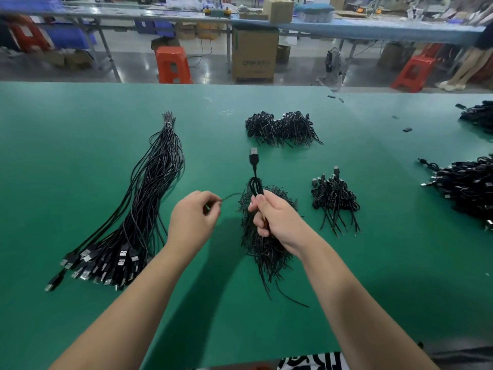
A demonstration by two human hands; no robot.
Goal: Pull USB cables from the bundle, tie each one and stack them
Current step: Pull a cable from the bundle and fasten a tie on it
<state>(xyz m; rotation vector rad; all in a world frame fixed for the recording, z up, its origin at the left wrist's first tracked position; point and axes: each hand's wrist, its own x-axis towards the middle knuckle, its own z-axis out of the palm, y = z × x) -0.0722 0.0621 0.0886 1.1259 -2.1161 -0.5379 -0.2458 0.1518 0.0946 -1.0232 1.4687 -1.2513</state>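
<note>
Two hands work above the green tabletop (pixel 80 156): the right hand (pixel 277 220) grips a folded black USB cable (pixel 254 169), plug pointing to twelve o'clock, while the left hand (pixel 194 220) pinches a thin tie wire (pixel 232 196). At nine o'clock lies the long black cable bundle (pixel 149 188); at two o'clock a small stack of tied cables (pixel 333 196).
</note>
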